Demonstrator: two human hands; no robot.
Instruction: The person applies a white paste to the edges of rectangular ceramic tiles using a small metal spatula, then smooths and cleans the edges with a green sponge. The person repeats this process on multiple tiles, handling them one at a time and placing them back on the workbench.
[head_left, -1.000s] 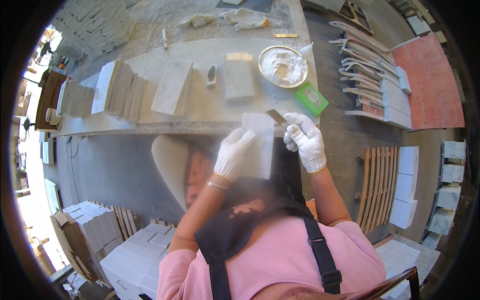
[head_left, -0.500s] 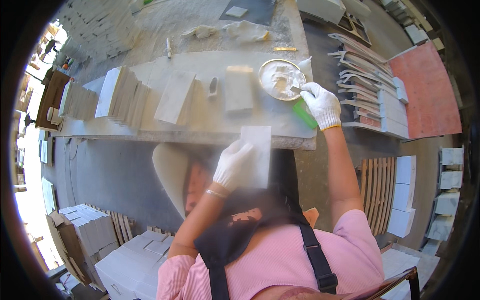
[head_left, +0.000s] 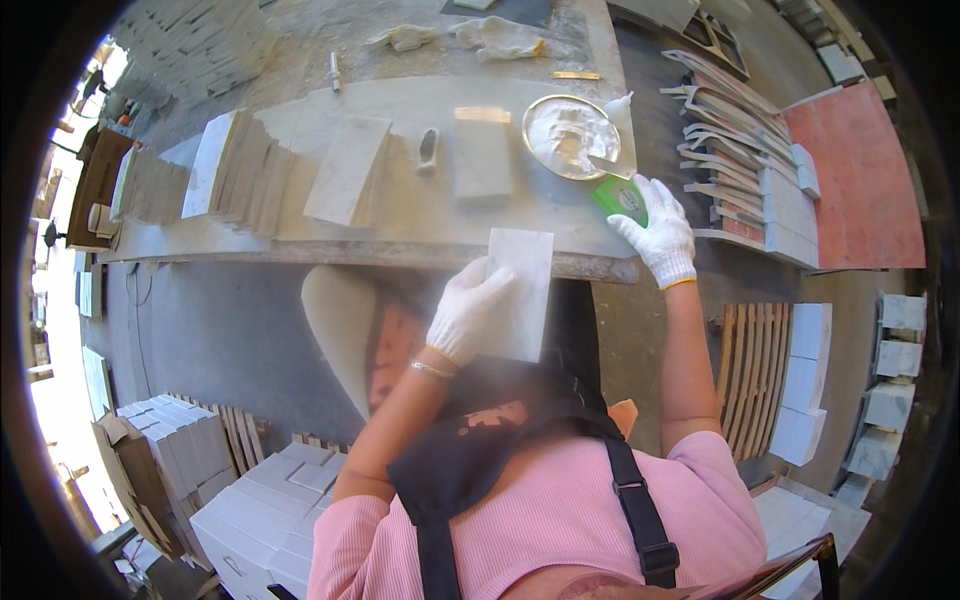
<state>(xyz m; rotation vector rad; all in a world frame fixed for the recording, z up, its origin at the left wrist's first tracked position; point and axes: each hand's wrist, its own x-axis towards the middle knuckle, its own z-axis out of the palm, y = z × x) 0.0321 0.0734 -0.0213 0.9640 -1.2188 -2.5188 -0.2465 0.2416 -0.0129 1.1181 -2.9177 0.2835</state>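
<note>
My left hand (head_left: pixel 470 310), in a white knit glove, grips a thin white marble-look tile (head_left: pixel 524 295) upright in front of my body, thumb on its face. My right hand (head_left: pixel 664 236), gloved too, is open at the table's right edge. Its thumb and fingers are spread around a green block (head_left: pixel 622 198); a firm grip does not show. Just beyond is a round tin (head_left: pixel 566 135) of white paste, with a scraper (head_left: pixel 612 166) resting across its near rim. White tiles (head_left: pixel 348 172), a small dark-topped oblong tool (head_left: pixel 428 150) and another tile stack (head_left: pixel 482 155) lie left of the tin.
Rows of tiles (head_left: pixel 225 165) stand on the table's left. Crumpled gloves (head_left: pixel 490 40), a marker-like stick (head_left: pixel 335 72) and a yellow strip (head_left: pixel 577 76) lie farther back. A loaded pallet (head_left: pixel 735 170) is at the right, and stacked white boxes (head_left: pixel 265 515) stand behind at left.
My right hand has let go of the scraper, leaving it on the tin, and has come down to the green block. The left hand still holds the tile, slightly higher in view.
</note>
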